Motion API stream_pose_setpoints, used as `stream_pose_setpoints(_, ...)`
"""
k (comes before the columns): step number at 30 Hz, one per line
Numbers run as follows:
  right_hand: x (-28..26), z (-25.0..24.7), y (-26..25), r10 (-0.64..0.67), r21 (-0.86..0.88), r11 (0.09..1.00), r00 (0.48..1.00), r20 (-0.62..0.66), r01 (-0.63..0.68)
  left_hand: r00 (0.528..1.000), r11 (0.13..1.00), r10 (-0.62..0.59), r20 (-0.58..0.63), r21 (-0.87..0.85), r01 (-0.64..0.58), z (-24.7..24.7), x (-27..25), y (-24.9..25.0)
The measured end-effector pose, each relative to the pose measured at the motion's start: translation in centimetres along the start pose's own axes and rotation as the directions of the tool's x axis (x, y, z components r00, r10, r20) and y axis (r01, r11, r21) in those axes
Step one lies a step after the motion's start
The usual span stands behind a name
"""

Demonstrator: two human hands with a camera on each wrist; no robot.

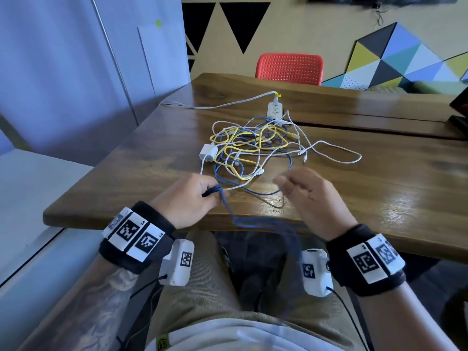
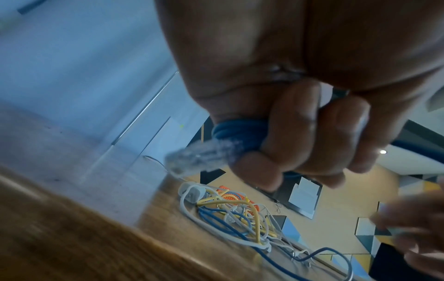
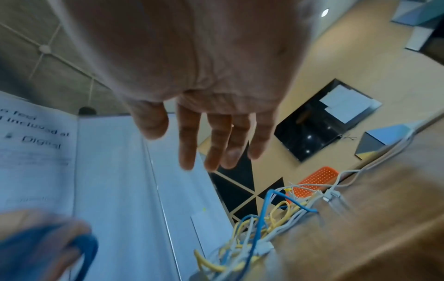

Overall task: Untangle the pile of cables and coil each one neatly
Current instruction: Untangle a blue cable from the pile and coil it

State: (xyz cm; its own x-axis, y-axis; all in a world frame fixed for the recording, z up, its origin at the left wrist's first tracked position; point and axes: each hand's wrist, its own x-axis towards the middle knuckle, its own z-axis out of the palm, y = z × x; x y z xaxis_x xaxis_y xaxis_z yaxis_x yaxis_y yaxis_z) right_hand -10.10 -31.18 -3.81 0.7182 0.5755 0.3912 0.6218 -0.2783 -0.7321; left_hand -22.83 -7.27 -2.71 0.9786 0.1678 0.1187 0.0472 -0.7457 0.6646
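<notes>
Gripping coiled blue cable (image 2: 236, 131), left hand (image 1: 188, 198), right hand (image 1: 307, 192) loosely open, "Digital" on board (image 3: 40, 142)

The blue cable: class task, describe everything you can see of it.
The blue cable is thin, round and rubbery-looking. The left hand grips several gathered turns, with a clear plastic plug sticking out beside the fingers. One blurred length hangs past the table edge; the rest runs into the tangled pile, crossing yellow and white cables.
</notes>
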Motion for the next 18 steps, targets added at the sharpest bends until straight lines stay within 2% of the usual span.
stream_pose_setpoints(2,0.3,-0.8,-0.7,0.005,0.115,0.993,0.994,-0.114,0.008,0.997,0.994,-0.068,0.027,0.088,0.066,0.3,0.2,0.2)
stream_pose_setpoints(4,0.2,-1.3,-1.7,-0.027,0.188,0.981,0.989,-0.146,0.055,0.990,0.978,-0.130,0.059,0.172,0.118,0.7,0.4,0.7)
stream_pose_setpoints(6,-0.4,-0.5,-3.1,-0.083,0.146,0.985,0.996,-0.037,0.088,0.983,0.957,-0.180,0.028,0.237,0.168,1.1,0.5,1.3)
stream_pose_setpoints(8,-1.6,1.4,-4.3,-0.089,0.084,0.993,0.989,0.120,0.079,0.985,0.943,-0.173,-0.006,0.287,0.168,1.3,0.5,1.8)
stream_pose_setpoints(9,-2.3,2.4,-4.8,-0.118,0.093,0.990,0.982,0.146,0.106,0.985,0.937,-0.170,-0.016,0.307,0.166,1.4,0.5,2.1)
stream_pose_setpoints(12,-3.2,3.6,-5.3,-0.265,0.166,0.952,0.964,0.015,0.259,0.979,0.928,-0.206,0.008,0.317,0.193,1.4,0.5,2.3)
stream_pose_setpoints(14,-3.0,3.4,-5.5,-0.296,0.176,0.940,0.955,-0.009,0.293,0.974,0.913,-0.225,0.020,0.353,0.203,1.4,0.5,2.6)
stream_pose_setpoints(16,-2.6,3.0,-5.7,-0.300,0.108,0.951,0.946,0.119,0.288,0.972,0.894,-0.228,0.054,0.408,0.187,1.6,0.8,2.5)
stream_pose_setpoints(18,-2.4,3.2,-5.3,-0.257,-0.101,0.951,0.930,0.262,0.291,0.969,0.883,-0.244,0.050,0.424,0.201,1.6,0.9,2.4)
